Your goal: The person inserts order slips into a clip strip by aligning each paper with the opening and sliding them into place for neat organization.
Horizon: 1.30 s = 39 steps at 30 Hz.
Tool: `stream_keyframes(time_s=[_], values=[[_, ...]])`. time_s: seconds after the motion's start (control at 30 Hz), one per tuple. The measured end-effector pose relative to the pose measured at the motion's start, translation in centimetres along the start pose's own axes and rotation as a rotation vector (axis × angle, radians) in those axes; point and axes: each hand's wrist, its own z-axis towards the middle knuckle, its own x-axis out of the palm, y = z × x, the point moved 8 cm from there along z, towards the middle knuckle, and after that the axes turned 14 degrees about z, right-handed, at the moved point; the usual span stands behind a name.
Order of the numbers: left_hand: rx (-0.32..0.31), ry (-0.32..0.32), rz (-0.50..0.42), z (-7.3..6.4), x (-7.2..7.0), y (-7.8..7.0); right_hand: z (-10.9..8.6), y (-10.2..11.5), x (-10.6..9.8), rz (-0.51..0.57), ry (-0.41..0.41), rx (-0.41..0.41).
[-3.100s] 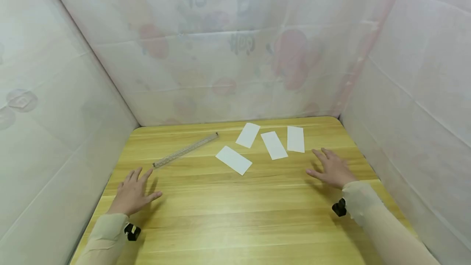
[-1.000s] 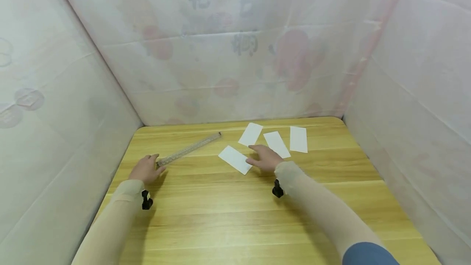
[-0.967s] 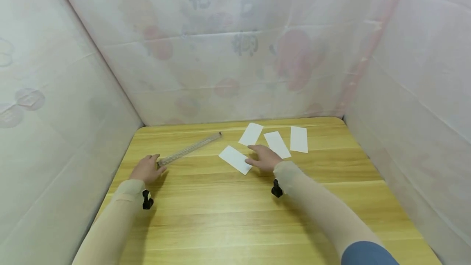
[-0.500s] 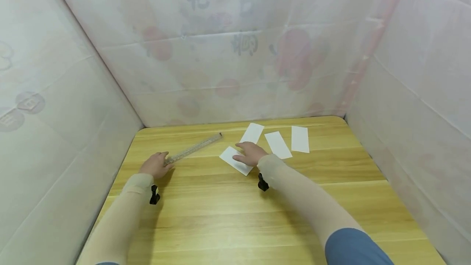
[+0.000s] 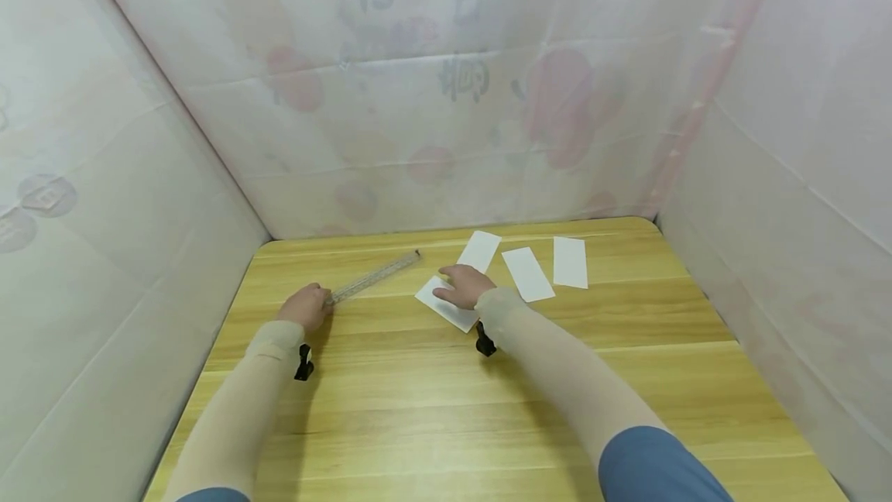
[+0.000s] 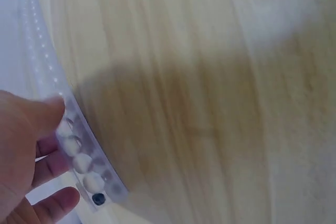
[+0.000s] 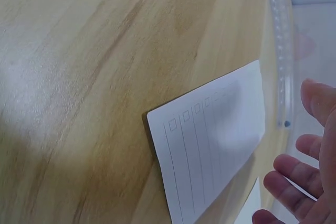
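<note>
A long clear plastic tube (image 5: 376, 276) lies slantwise on the left half of the table. Round transparent beads show inside it in the left wrist view, with one dark bead near its end. My left hand (image 5: 307, 307) grips that near end, thumb on top and fingers beneath. Over the nearest white note card (image 5: 451, 314) hovers my right hand (image 5: 465, 285), its fingers spread and holding nothing. Ruled lines and small checkboxes are printed on a card (image 7: 210, 140) in the right wrist view.
Three more white cards lie farther back: one (image 5: 481, 248) partly behind my right hand, one (image 5: 527, 273) in the middle, one (image 5: 571, 262) at the right. Pale patterned cloth walls (image 5: 432, 130) close off the wooden table (image 5: 404, 409) at the back and both sides.
My left hand has moved forward and right onto the tube's near end and taken hold of it. My right hand has come leftward from the table's right side to above the nearest card.
</note>
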Motion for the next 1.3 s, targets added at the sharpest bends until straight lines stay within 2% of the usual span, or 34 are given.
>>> stream_keyframes(time_s=[0.23,0.37,0.6,0.83,0.93,1.07,1.3], values=[[0.004,-0.068,0.009,-1.3,0.6,0.8,-0.3,0.0,0.8,0.047,0.003,0.036],[0.011,-0.084,0.012,-2.4,0.5,1.7,-0.5,0.4,1.2,0.053,0.001,0.041],[0.015,-0.016,-0.033,-3.7,0.6,2.8,-0.8,0.9,2.1,0.076,-0.012,0.047],[0.024,0.04,-0.011,-4.0,0.6,3.6,-0.3,0.9,2.9,0.085,-0.053,-0.024],[0.032,0.066,-0.005,-4.1,0.8,3.9,-0.3,1.1,3.3,0.086,-0.05,-0.028],[0.05,0.072,0.008,-4.3,1.2,4.1,-0.7,1.9,3.3,0.088,-0.034,-0.013],[0.055,0.04,0.023,-4.4,1.2,4.0,-0.8,3.3,3.9,0.097,0.004,-0.021]])
